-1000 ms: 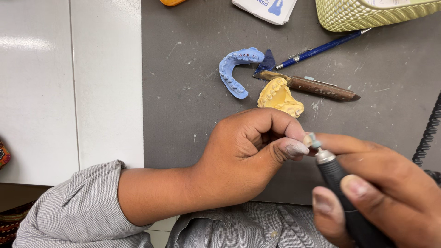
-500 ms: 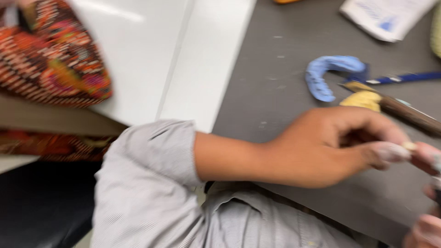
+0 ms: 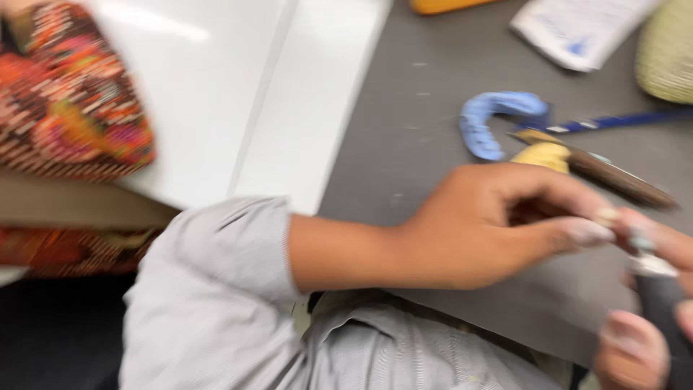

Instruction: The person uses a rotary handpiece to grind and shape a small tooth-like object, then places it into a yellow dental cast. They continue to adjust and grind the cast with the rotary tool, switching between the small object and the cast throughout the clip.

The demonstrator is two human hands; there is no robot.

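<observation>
Observation, bench side. The frame is motion-blurred; fine detail is uncertain.

Step in hand, as judged: trimming or grinding a small piece with a powered handpiece. The left hand (image 3: 491, 224) is curled, thumb and forefinger pressed together in a pinch on something small and pale at the fingertips (image 3: 588, 231); the piece itself is too small and blurred to identify. The right hand (image 3: 650, 318) is wrapped around a dark, cylindrical rotary handpiece with a silvery collar (image 3: 653, 285), the tip pointing up toward the pinched piece and just beside it. Whether the tip touches cannot be told.

Next move, as judged: it calls for a steady pinch and a light, controlled approach of the tip, since fingertips sit right next to the working end.

Pose: the left forearm comes in from the lower left, a grey striped sleeve (image 3: 216, 289) pushed up to the forearm, wrist straight, hand held just above the near edge of the dark grey bench mat (image 3: 404, 108). The right hand enters from the lower right corner, partly out of view.

Behind the hands on the mat: a blue horseshoe-shaped dental impression (image 3: 491, 119), a yellow plaster tooth cast (image 3: 541, 154), a brown-handled knife (image 3: 613, 180) and a blue pen (image 3: 621, 121).
</observation>
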